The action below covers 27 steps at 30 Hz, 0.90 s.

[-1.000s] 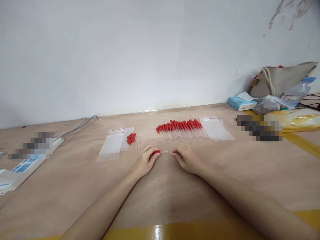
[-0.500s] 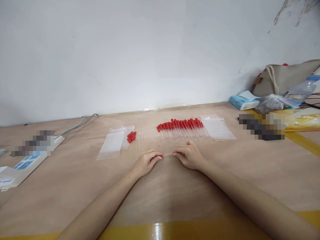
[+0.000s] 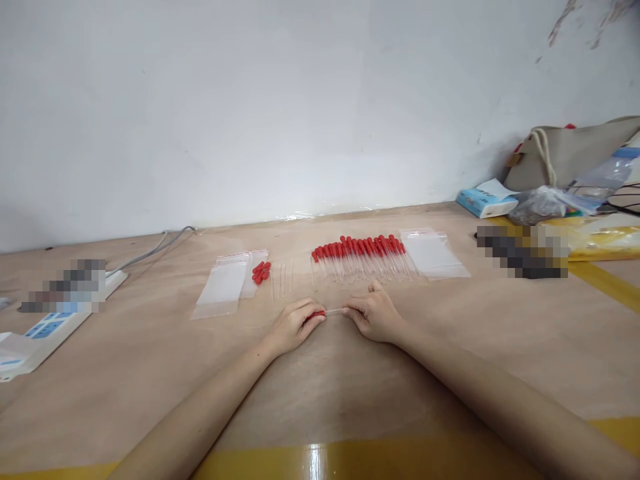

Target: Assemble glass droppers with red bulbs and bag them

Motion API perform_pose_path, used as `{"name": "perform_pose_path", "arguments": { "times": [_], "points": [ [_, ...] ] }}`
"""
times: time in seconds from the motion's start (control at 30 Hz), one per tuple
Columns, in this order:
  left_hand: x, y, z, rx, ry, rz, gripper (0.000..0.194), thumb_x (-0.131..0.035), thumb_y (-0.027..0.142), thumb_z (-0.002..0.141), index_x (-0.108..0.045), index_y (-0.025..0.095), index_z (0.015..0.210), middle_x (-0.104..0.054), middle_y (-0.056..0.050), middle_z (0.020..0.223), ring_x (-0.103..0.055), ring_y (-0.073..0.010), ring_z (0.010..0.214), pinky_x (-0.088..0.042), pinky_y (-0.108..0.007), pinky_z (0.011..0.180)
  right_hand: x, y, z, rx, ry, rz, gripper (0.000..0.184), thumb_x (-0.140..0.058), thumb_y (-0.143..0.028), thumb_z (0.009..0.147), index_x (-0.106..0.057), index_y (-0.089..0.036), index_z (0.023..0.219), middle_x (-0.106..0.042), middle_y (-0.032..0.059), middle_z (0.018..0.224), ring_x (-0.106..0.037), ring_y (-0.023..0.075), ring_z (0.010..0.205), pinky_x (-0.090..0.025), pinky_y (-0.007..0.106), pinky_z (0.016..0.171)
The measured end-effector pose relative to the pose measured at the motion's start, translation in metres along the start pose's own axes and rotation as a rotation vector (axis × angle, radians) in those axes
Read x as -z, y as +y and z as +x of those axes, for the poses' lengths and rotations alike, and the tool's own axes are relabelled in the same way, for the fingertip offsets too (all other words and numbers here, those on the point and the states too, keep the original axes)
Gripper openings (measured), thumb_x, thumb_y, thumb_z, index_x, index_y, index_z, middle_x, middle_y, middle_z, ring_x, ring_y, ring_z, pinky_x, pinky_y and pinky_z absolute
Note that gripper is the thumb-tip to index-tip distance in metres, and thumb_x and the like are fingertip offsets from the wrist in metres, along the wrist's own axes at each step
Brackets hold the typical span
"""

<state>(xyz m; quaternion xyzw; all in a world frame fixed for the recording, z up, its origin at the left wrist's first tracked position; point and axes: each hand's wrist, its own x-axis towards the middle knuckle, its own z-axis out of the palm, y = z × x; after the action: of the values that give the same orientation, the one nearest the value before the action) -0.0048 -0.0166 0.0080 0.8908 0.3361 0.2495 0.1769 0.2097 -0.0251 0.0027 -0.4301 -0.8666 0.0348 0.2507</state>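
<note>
Head view. Red rubber-like bulb, one, largely hidden in the grip; slender clear tube, one, straight, running from the bulb's mouth. Location: front of the row, between the two hands, just over or on the bench; contact cannot be told. Left hand: fingers and thumb grasping the bulb, wrist low. Right hand: fingertips pinching the tube's other end, one finger raised. Forearms converge from the lower corners. Row of red-bulbed droppers, behind. Loose red bulbs, small heap. Blue packet: lettering, too small to read.
</note>
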Motion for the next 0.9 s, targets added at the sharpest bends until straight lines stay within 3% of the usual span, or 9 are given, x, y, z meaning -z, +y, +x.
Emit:
{"name": "perform_pose_path", "arguments": {
  "times": [0.3,0.47,0.57,0.63,0.73,0.9],
  "points": [
    [0.002,-0.002,0.001,-0.002,-0.007,-0.092,0.017,-0.043,0.025,0.086,-0.059,0.017,0.089,-0.059,-0.004,0.083,-0.055,-0.0147,0.077,-0.043,-0.027,0.070,-0.006,-0.006,0.002,0.014,0.026,0.053,0.023,-0.042,-0.023,0.084,-0.058,-0.017,0.068,-0.063,-0.0005,0.066,-0.047,0.0094,0.057,-0.020,0.028,0.065],
    [-0.005,-0.005,0.010,0.279,0.343,-0.516,0.021,-0.058,0.028,0.076,-0.055,0.018,0.095,-0.061,-0.003,0.084,-0.058,-0.0150,0.079,-0.046,-0.028,0.074,-0.007,-0.018,0.006,-0.108,0.107,0.153,0.032,-0.034,-0.029,0.089,-0.057,-0.017,0.070,-0.059,-0.0009,0.064,-0.048,0.0100,0.059,-0.023,0.026,0.064],
    [-0.007,-0.001,0.015,0.390,0.454,-0.908,0.040,-0.065,0.025,0.069,-0.045,0.020,0.104,-0.060,0.001,0.077,-0.061,-0.0143,0.077,-0.048,-0.030,0.076,-0.005,-0.024,0.005,-0.060,0.089,0.201,0.025,-0.037,-0.031,0.088,-0.058,-0.019,0.089,-0.061,-0.0001,0.073,-0.051,0.0112,0.066,-0.025,0.026,0.065],
    [-0.003,0.001,0.018,0.481,0.528,-1.071,0.041,-0.067,0.023,0.066,-0.041,0.022,0.099,-0.058,0.004,0.073,-0.062,-0.0137,0.073,-0.049,-0.032,0.074,-0.004,-0.025,0.003,-0.032,0.069,0.207,0.026,-0.043,-0.034,0.086,-0.055,-0.020,0.103,-0.061,0.0007,0.079,-0.053,0.0121,0.070,-0.026,0.026,0.067],
    [0.012,-0.006,0.027,0.643,0.581,-1.034,0.032,-0.064,0.016,0.066,-0.040,0.020,0.086,-0.056,0.005,0.069,-0.062,-0.0110,0.065,-0.051,-0.031,0.070,-0.005,-0.019,0.000,-0.066,0.082,0.194,0.028,-0.046,-0.033,0.084,-0.053,-0.020,0.107,-0.062,0.0020,0.081,-0.054,0.0135,0.073,-0.028,0.028,0.069],
    [0.035,-0.033,0.067,0.728,0.445,-0.764,0.020,-0.060,0.010,0.068,-0.048,0.016,0.082,-0.054,0.005,0.061,-0.057,-0.0064,0.053,-0.050,-0.022,0.062,-0.010,-0.009,-0.003,-0.115,0.123,0.176,0.022,-0.046,-0.026,0.083,-0.055,-0.019,0.102,-0.063,0.0027,0.085,-0.055,0.0139,0.074,-0.029,0.029,0.070]
  ]
}}
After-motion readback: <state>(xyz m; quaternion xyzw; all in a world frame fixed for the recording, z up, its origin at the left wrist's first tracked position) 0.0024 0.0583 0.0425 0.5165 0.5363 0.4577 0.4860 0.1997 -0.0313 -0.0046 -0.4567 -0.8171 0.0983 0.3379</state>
